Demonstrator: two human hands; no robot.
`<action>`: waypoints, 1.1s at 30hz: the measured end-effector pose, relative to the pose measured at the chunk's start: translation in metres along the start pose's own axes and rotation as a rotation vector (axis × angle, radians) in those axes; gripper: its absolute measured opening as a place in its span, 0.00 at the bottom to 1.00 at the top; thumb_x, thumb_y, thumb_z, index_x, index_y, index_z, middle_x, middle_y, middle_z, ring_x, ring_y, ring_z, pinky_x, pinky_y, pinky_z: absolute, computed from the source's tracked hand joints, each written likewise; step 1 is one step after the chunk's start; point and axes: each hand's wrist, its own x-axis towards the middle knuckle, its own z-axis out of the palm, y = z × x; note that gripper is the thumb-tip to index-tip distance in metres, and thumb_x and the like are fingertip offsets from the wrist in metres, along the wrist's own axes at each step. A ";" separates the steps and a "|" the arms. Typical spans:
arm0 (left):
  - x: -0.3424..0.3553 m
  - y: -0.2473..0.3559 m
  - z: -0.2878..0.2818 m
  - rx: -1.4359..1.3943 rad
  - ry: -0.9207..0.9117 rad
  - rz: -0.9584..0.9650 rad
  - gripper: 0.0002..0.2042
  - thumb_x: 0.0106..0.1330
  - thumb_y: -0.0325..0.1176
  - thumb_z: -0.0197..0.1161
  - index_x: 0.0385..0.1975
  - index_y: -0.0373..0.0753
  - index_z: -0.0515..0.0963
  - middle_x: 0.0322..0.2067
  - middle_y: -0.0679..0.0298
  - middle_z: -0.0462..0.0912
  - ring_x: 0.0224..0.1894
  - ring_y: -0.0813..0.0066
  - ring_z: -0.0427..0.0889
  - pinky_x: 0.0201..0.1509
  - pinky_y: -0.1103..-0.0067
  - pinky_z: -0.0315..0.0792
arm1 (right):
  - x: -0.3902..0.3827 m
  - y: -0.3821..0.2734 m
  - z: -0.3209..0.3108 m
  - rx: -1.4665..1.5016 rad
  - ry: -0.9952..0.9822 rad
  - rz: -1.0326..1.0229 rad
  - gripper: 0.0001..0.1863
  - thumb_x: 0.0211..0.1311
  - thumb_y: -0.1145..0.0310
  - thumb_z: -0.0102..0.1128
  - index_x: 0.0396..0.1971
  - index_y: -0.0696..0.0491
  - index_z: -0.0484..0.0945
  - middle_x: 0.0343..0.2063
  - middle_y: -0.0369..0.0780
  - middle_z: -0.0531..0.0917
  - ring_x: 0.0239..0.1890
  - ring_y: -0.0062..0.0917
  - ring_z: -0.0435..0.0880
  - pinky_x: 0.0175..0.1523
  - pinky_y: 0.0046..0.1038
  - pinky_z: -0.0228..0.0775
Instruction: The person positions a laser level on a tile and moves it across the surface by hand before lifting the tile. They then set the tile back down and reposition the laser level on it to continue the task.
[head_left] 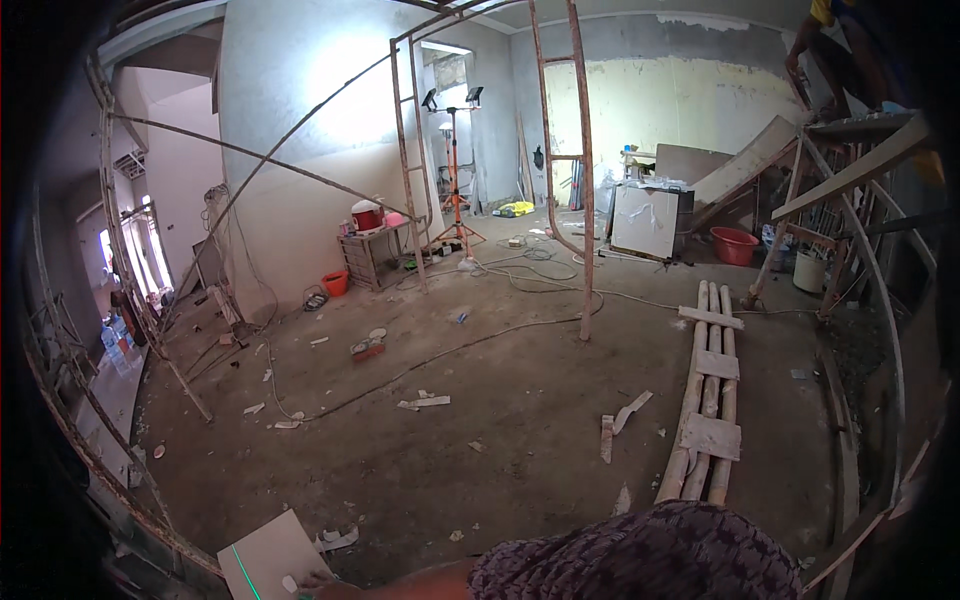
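My right arm, in a dark purple patterned sleeve, reaches left along the lower edge. At its end my right hand is at the lower right edge of a pale flat panel, partly cut off by the picture's edge. Its fingers are dim and mostly hidden, so their grip cannot be made out. A small whitish piece shows on the panel beside the fingertips. Along the panel's left side runs a thin bright green line. My left hand is out of view.
Rusty scaffold frames stand ahead and at the left. Lashed poles with cross boards lie at right. A cable crosses the floor. Beyond are a lamp stand, a red tub and a person on a raised platform.
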 end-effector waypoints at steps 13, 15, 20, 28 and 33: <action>-0.068 -0.246 0.096 0.166 0.113 0.184 0.20 0.71 0.49 0.58 0.26 0.38 0.78 0.21 0.66 0.78 0.21 0.70 0.71 0.26 0.69 0.67 | 0.004 -0.024 -0.024 0.007 -0.019 0.005 0.24 0.55 0.54 0.67 0.51 0.50 0.84 0.52 0.47 0.83 0.58 0.41 0.79 0.68 0.49 0.61; 0.013 0.010 0.022 -0.051 -0.060 -0.051 0.20 0.71 0.49 0.58 0.26 0.38 0.78 0.21 0.66 0.78 0.22 0.69 0.71 0.27 0.68 0.67 | -0.005 0.005 -0.037 -0.024 -0.016 0.075 0.27 0.55 0.54 0.68 0.54 0.49 0.83 0.55 0.46 0.82 0.60 0.41 0.77 0.70 0.50 0.59; 0.004 0.006 0.001 -0.007 -0.085 -0.229 0.21 0.71 0.51 0.58 0.28 0.38 0.80 0.22 0.65 0.80 0.24 0.67 0.75 0.29 0.67 0.70 | 0.002 -0.020 -0.051 0.048 -0.059 0.040 0.29 0.53 0.55 0.69 0.57 0.47 0.80 0.59 0.44 0.79 0.65 0.40 0.73 0.74 0.48 0.55; -0.017 -0.025 0.003 -0.012 0.065 -0.032 0.15 0.71 0.45 0.60 0.33 0.38 0.81 0.31 0.63 0.84 0.32 0.65 0.81 0.37 0.66 0.75 | 0.014 0.001 0.007 0.093 0.033 0.074 0.30 0.55 0.56 0.69 0.56 0.55 0.76 0.59 0.48 0.74 0.65 0.44 0.68 0.72 0.45 0.55; -0.025 -0.057 0.028 0.073 -0.012 -0.161 0.15 0.72 0.41 0.60 0.47 0.35 0.80 0.43 0.56 0.85 0.46 0.60 0.84 0.48 0.65 0.78 | -0.004 0.003 0.012 0.202 0.078 -0.032 0.26 0.50 0.58 0.67 0.51 0.50 0.82 0.58 0.49 0.80 0.65 0.47 0.72 0.73 0.50 0.59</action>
